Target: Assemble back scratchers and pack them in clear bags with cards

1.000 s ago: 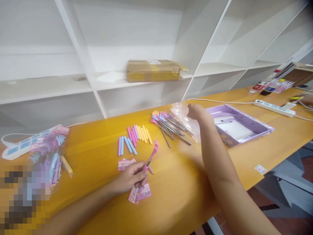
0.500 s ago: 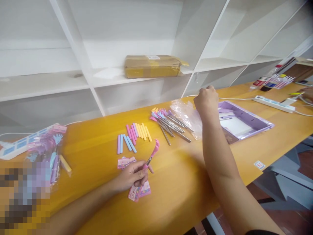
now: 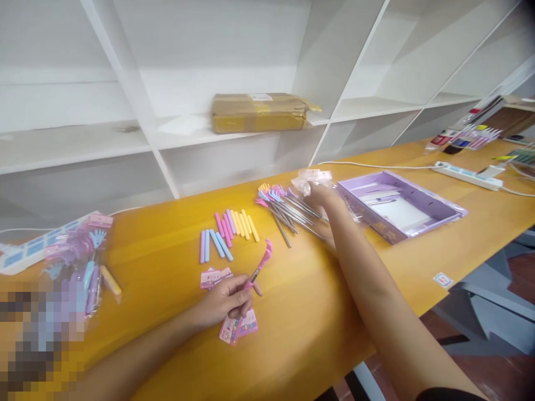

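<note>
My left hand [image 3: 228, 301] rests on the orange table [image 3: 301, 312], fingers closed round a pink hand-shaped scratcher [image 3: 261, 260] with a metal shaft, and it also holds small pink cards [image 3: 237, 328]. My right hand [image 3: 324, 196] reaches out over a crumpled clear plastic bag [image 3: 311, 179], touching it beside a pile of metal scratchers [image 3: 288, 209] with coloured heads. Its fingers are partly hidden. Pastel handle sleeves [image 3: 228, 231] in blue, pink and yellow lie in a row between the hands.
A purple box lid [image 3: 434, 200] lies right of the bag. A power strip [image 3: 468, 177] and its cable run behind it. Packed scratchers in bags [image 3: 79, 256] sit at far left. A brown parcel [image 3: 259, 112] lies on the white shelf.
My right hand had lifted as a fist above the purple lid, then dropped back left onto the plastic bag. My left hand kept still with the pink scratcher.
</note>
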Available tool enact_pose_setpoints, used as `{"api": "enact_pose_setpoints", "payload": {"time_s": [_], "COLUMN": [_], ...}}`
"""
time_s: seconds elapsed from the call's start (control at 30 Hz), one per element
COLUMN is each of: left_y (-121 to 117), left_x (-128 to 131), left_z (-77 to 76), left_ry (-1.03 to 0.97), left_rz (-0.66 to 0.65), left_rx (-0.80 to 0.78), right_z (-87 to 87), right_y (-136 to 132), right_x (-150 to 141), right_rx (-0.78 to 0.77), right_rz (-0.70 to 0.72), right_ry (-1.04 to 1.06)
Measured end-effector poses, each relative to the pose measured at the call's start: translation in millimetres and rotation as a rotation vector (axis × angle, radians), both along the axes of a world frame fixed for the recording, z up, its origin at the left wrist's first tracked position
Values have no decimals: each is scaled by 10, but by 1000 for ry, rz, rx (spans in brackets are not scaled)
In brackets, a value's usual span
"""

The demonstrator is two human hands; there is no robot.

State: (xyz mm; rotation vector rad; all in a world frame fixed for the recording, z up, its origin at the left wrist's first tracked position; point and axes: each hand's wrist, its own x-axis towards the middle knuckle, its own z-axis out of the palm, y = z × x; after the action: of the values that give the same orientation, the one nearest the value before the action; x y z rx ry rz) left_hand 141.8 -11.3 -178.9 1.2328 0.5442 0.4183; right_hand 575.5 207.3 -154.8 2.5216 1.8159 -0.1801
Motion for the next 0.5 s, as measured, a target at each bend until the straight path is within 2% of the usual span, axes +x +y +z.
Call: {"api": "enact_pose_setpoints", "payload": {"time_s": [0.13, 0.3, 0.4, 0.5], "left_y": [8, 6, 12, 25], "left_x": [11, 10, 2, -6], "left_z": [5, 13, 24, 47], "left_ry": [-12, -20, -28, -26], "left_rz": [17, 26, 52, 126], "left_rx": [-16, -17, 11, 47], "right_z": [13, 127, 333, 645], "right_y": [8, -2, -37, -165], "right_x": [98, 34, -72, -317], "right_rx": [25, 60, 138, 217], "right_rz": [40, 105, 151, 247], "right_ry": [-21, 15, 31, 74]}}
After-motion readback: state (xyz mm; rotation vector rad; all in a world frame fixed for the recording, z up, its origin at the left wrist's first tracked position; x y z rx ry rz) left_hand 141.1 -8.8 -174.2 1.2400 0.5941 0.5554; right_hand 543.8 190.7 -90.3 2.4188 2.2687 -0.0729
